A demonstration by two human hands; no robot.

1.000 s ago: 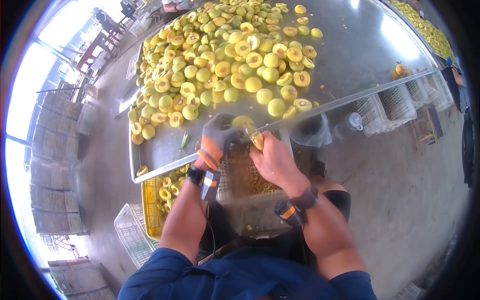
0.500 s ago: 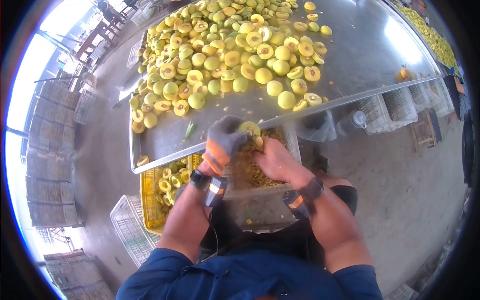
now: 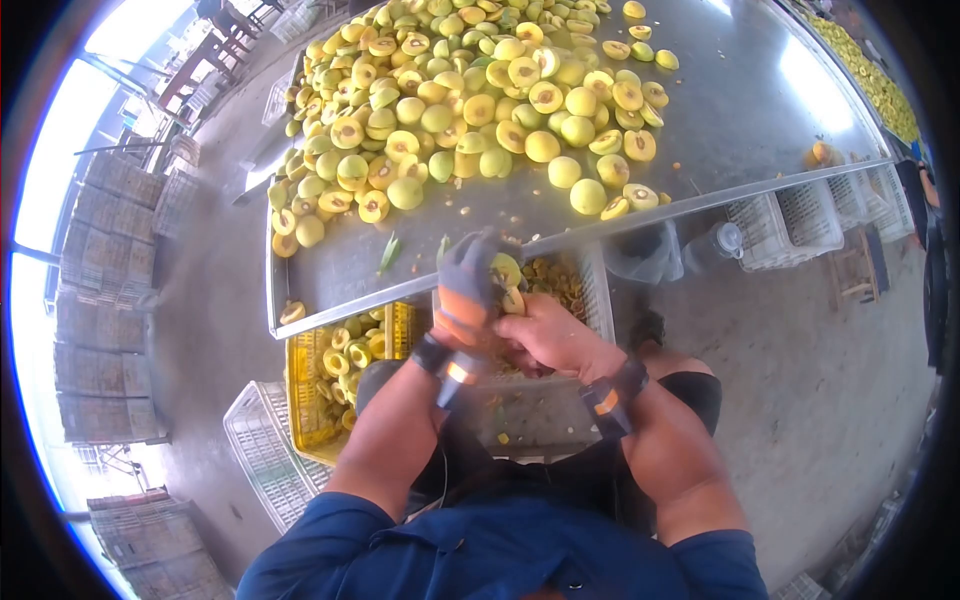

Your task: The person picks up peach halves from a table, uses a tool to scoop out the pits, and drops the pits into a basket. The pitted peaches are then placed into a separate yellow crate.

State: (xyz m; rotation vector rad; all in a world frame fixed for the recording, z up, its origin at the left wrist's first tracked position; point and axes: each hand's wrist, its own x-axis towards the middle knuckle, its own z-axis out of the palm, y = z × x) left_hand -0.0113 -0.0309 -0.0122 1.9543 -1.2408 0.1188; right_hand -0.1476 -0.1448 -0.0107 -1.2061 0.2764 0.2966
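Observation:
My left hand [image 3: 470, 290], in a grey and orange glove, is closed around a yellow-green peach half [image 3: 506, 269] just below the metal table's edge. Bare and curled, my right hand [image 3: 555, 335] meets the fruit from the right, thumb against its lower side. Whatever its fingers grip is hidden. Beneath both hands stands a white crate [image 3: 599, 295] with brownish-yellow pits or scraps in it. Left of it, a yellow crate [image 3: 300, 385] holds hollowed peach halves [image 3: 337, 362].
The metal table [image 3: 690, 160] bears a large heap of halved peaches [image 3: 440, 110]. A green leaf [image 3: 390, 252] lies near its front edge. White crates [image 3: 785, 220] and a clear plastic jug [image 3: 712, 245] are at the right. An empty-looking white crate [image 3: 260, 440] stands at lower left.
My hands have shifted slightly down and right with the peach half still between them. The left hand has turned more upright. The whole view has moved a little.

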